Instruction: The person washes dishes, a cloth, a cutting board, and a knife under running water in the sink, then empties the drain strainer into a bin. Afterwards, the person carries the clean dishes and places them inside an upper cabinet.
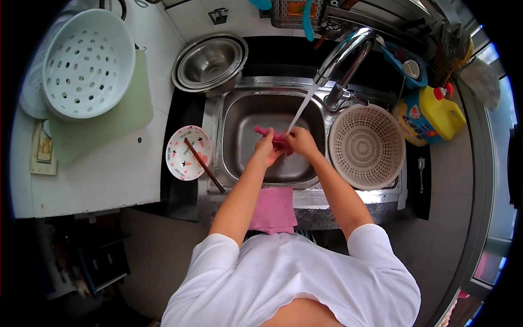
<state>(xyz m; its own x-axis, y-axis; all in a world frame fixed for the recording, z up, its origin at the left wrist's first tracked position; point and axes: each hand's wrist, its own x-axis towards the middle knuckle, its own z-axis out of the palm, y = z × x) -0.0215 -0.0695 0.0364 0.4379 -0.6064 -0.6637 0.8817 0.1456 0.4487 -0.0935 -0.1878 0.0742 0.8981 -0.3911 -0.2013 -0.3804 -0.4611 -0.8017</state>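
Observation:
Both hands are over the steel sink (245,111), under running water from the chrome faucet (340,57). My left hand (267,148) is closed on a wet, dark pink cloth (262,131). From the other side, my right hand (302,141) grips the same cloth close to the water stream. Part of the cloth is hidden by the fingers. A lighter pink cloth (275,206) hangs over the sink's front edge, below my forearms.
Left of the sink are a patterned bowl (180,163), chopsticks (204,165) and stacked steel bowls (210,61). A beige colander (366,147) stands on the right, near a yellow detergent jug (430,114). A white strainer (90,62) sits at far left.

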